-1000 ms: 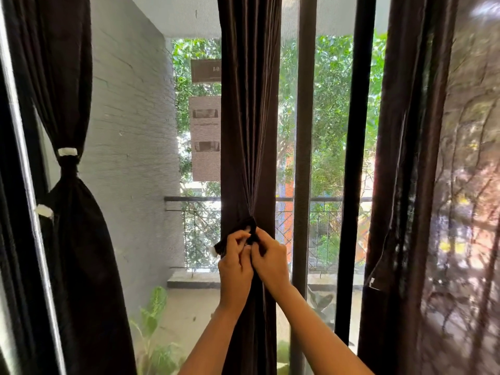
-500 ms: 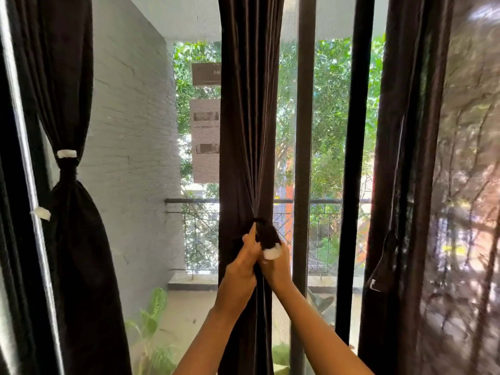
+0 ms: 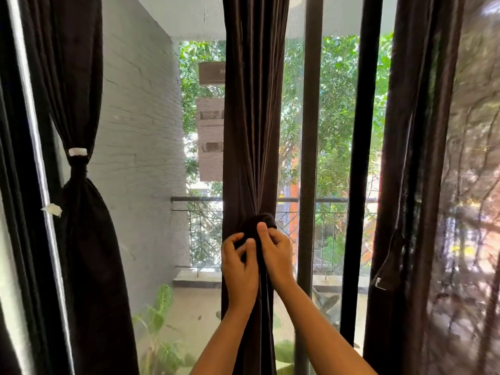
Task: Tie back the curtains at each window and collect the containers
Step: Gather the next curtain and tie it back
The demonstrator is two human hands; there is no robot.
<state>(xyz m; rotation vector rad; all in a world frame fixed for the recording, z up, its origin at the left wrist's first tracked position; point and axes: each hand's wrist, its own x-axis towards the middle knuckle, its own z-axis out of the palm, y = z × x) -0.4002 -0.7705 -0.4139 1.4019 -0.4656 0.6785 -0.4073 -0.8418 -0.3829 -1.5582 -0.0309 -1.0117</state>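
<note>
Curtains of dark brown, faintly shiny cloth hung at a wide window that looked onto a balcony and green trees. At the far left, the left curtain was already gathered into a narrow waist by a white tie, with the cloth ballooning out below it. A brown sign hung outside, partly hidden, and its lettering was too blurred to read. In the centre, the middle curtain fell in long pleats that drew in to a dark knot about halfway down. The left hand sat just under and to the left of that knot, its fingers curled and pinching the curtain's cloth. The right hand was beside it, touching it, with its thumb laid on the knot and its fingers curled round the gathered cloth. Half a second before, a small white tab showed at the right hand; now it was out of sight and the knot looked rounder and fuller. At the right, the right curtain hung loose and ungathered.
</note>
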